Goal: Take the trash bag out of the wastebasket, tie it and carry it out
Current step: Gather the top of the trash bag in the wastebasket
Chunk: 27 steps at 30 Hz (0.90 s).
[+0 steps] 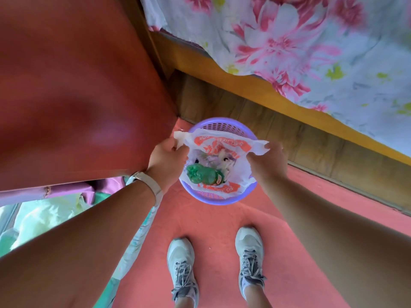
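Standing over the wastebasket (219,197) on the red floor, beside the bed frame (255,85). Gripping the trash bag (239,172) at both handles: left hand (168,160) pinching the left handle, fingers closed on the plastic; right hand (268,163) pinching the right handle the same way. Holding the handles apart, so keeping the mouth open and showing a green bottle (203,174) and some crumpled scraps inside. Sitting inside the basket for now, the bag, with its lower edge draping over the near rim and its top edge raised just above the far rim. Judging from this, only beginning the first step: handles gathered, bag not yet lifted clear. Remaining, by the look of it: pulling the bag up and out, bringing the two handles together, knotting them, then carrying the load away. Shoes (183,267) planted close in front, leaving room for a straight upward pull.
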Available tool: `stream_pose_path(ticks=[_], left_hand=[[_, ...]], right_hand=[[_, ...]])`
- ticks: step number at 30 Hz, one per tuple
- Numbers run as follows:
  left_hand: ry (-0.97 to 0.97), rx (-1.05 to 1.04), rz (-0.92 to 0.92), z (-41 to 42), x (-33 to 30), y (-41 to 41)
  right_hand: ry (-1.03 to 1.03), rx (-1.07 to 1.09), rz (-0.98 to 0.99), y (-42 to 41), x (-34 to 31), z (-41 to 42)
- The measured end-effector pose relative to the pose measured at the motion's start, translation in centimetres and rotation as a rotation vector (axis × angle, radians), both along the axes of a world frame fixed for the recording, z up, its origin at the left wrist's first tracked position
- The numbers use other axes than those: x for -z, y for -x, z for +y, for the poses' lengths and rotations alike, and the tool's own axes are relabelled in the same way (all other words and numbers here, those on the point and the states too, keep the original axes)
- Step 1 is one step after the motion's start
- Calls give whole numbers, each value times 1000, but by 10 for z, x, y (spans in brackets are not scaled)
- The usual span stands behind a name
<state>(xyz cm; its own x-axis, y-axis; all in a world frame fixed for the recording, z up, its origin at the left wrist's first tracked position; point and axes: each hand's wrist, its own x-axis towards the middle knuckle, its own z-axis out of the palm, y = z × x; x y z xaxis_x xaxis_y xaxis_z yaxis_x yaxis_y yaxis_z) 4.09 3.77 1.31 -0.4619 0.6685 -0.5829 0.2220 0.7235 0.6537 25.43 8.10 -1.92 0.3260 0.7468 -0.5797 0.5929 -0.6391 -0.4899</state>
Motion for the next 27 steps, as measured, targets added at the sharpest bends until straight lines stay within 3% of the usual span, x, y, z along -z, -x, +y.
stream_pose_path(ticks=[3, 5, 11, 17, 21, 27], left_hand=[[-18, 24, 1, -7, 9, 0], [-32, 36, 0, -14, 18, -2], [-23, 7, -3, -27, 25, -9], [-58, -26, -36, -13, -6, -18], [-68, -112, -132, 0, -37, -24], [-77, -88, -132, 7, -79, -30]], right_hand=[[72, -109, -259, -17, 16, -4], [123, -122, -314, -28, 28, -7], [48, 9, -72, -37, 36, -12], [4, 115, 141, -15, 1, -9], [38, 59, 258, -1, -35, -15], [-9, 11, 288, 9, -84, -16]])
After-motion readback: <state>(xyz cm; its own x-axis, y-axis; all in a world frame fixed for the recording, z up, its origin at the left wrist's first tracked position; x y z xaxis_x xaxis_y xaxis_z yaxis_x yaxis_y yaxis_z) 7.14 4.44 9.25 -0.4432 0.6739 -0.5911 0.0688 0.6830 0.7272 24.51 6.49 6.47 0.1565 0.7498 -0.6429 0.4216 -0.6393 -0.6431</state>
